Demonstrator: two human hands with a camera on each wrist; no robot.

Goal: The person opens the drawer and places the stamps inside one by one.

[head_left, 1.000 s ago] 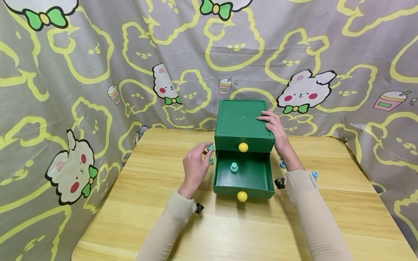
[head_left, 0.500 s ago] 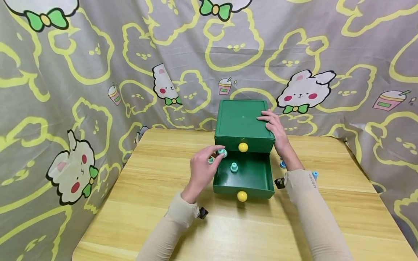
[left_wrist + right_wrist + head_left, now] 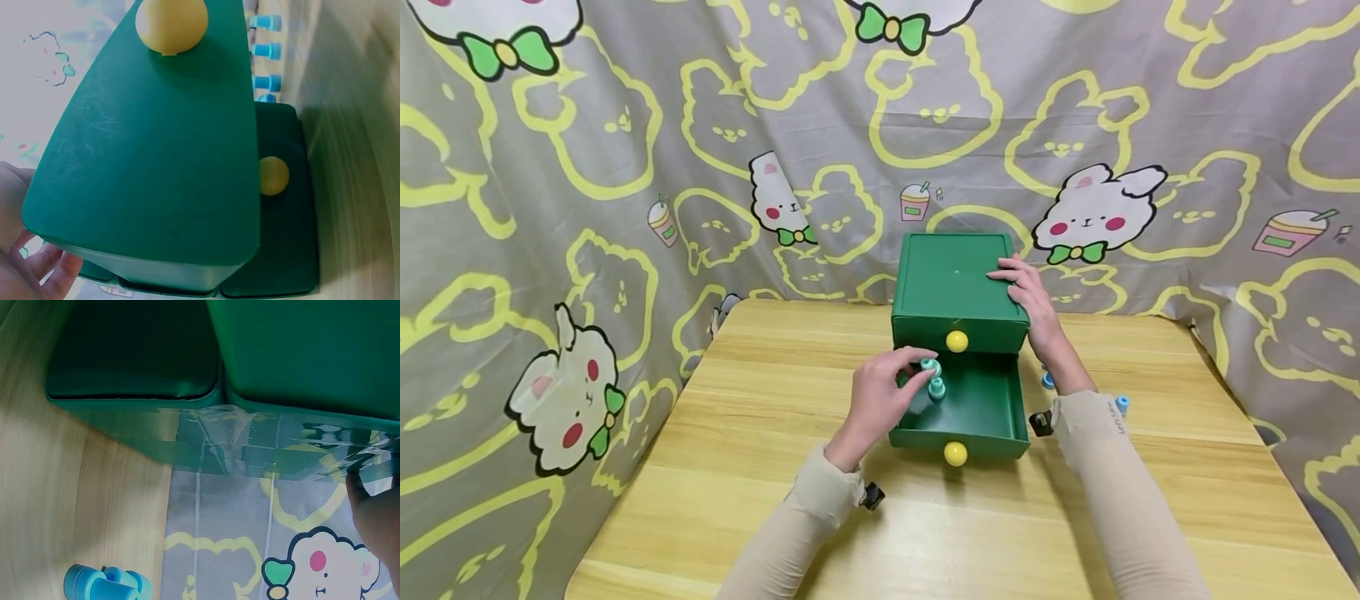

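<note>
Presently resting spread right hand (image 3: 1033, 307) on green cabinet (image 3: 955, 279), pinching in left hand (image 3: 882, 396), with fingertips near standing peg (image 3: 936, 390), a teal peg (image 3: 932, 367) judged light, stiff, best held by flange.

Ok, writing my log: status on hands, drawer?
Left hand: pinching teal peg at open drawer. Right hand: on cabinet. Possible obstacle: second peg, upright in drawer.

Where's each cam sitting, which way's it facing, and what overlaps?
Head: on the head, facing forward and down at the green cabinet; left hand, right hand and sleeves show.
Left wrist: on that wrist, facing the open drawer; left hand partly shows.
Right wrist: on that wrist, facing the cabinet's right side; right hand partly shows.
Shared: head and left wrist both see the open drawer's yellow knob.
</note>
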